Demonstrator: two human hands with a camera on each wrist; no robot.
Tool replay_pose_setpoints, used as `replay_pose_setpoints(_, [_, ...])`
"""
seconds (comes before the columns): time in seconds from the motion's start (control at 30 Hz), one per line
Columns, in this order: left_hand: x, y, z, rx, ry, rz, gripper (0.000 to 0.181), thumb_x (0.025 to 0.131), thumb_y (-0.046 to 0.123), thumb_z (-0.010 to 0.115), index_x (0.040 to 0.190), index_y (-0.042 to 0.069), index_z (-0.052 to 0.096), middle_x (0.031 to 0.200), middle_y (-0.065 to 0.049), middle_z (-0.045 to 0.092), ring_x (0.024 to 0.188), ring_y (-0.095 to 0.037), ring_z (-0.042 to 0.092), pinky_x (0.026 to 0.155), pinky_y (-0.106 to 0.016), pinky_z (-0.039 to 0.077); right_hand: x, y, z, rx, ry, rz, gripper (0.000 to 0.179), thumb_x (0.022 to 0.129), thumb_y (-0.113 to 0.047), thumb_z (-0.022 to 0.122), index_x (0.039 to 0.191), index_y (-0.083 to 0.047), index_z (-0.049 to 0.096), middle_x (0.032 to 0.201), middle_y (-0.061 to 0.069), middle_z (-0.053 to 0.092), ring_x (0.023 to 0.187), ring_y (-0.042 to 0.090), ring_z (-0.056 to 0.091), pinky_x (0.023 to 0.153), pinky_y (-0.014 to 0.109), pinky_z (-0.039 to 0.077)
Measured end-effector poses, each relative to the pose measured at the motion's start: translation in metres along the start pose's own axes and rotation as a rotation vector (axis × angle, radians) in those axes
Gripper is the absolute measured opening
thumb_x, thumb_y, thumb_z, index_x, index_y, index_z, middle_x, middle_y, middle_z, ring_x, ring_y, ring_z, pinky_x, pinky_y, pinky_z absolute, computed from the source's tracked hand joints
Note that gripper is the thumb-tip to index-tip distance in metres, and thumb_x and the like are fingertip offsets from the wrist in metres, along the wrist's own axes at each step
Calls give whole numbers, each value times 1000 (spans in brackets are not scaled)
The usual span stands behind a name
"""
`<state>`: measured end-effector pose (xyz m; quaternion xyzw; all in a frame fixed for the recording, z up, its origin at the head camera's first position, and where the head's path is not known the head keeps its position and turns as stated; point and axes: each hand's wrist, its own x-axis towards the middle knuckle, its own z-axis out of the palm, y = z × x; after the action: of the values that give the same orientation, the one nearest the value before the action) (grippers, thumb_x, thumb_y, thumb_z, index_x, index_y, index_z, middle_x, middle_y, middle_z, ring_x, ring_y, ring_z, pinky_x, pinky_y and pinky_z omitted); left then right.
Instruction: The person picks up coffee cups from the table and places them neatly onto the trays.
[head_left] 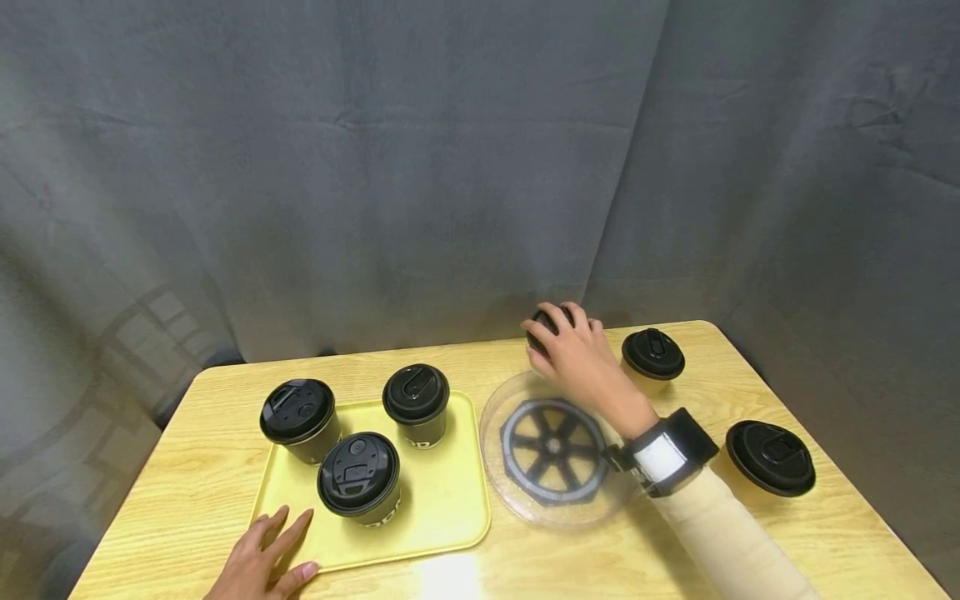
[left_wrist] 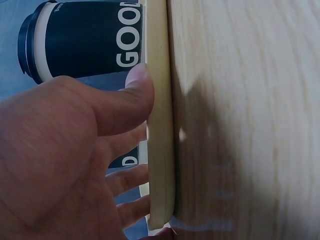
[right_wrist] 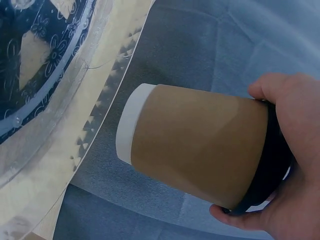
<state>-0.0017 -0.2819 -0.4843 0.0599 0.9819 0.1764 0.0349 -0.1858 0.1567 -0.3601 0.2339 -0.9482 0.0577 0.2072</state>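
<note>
My right hand [head_left: 585,358] grips a paper coffee cup from above by its black lid. The cup [right_wrist: 197,142] has a brown sleeve and a white base band, and it shows near the table's back edge, beyond a clear round turntable [head_left: 495,487]. On the front left corner of the yellow tray [head_left: 431,529] lies my left hand [head_left: 258,558], fingers spread and thumb at the rim. Three dark-sleeved coffee cups stand on the tray: a front one [head_left: 358,475], a back left one [head_left: 300,412] and a back right one [head_left: 416,396].
Two more black-lidded cups stand right of the turntable, one at the back [head_left: 652,354] and one nearer the front [head_left: 771,458]. A grey curtain [head_left: 450,183] hangs behind the wooden table [head_left: 180,467]. My right forearm reaches over the turntable's right side.
</note>
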Motion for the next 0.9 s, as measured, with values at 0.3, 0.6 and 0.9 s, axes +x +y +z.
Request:
replay_pose_setpoints(0.3, [0, 2, -2, -2, -28, -19, 68, 81, 47, 72, 134, 8, 58, 133, -31, 52, 122, -54, 47, 91, -67, 43, -7, -1, -3, -10, -18, -54, 36, 97, -40, 53, 129, -25, 60, 139, 12, 51, 124, 43, 48, 81, 57, 51])
replay_pose_setpoints(0.6, [1, 2, -3, -8, -42, -26, 68, 82, 48, 71, 135, 8, 57, 134, -31, 51, 122, -54, 46, 91, -67, 43, -11, -3, -4, -10, -17, -77, 38, 97, -42, 52, 130, -24, 60, 138, 11, 52, 123, 43, 49, 81, 57, 52])
replay_pose_setpoints(0.9, [-2, 3, -2, 8, 25, 7, 64, 81, 44, 74, 132, 8, 60, 131, -30, 54, 120, -53, 49, 89, -66, 44, -16, -6, -6, 2, -53, -71, 42, 97, -42, 51, 133, -23, 58, 138, 11, 52, 121, 42, 51, 85, 60, 52])
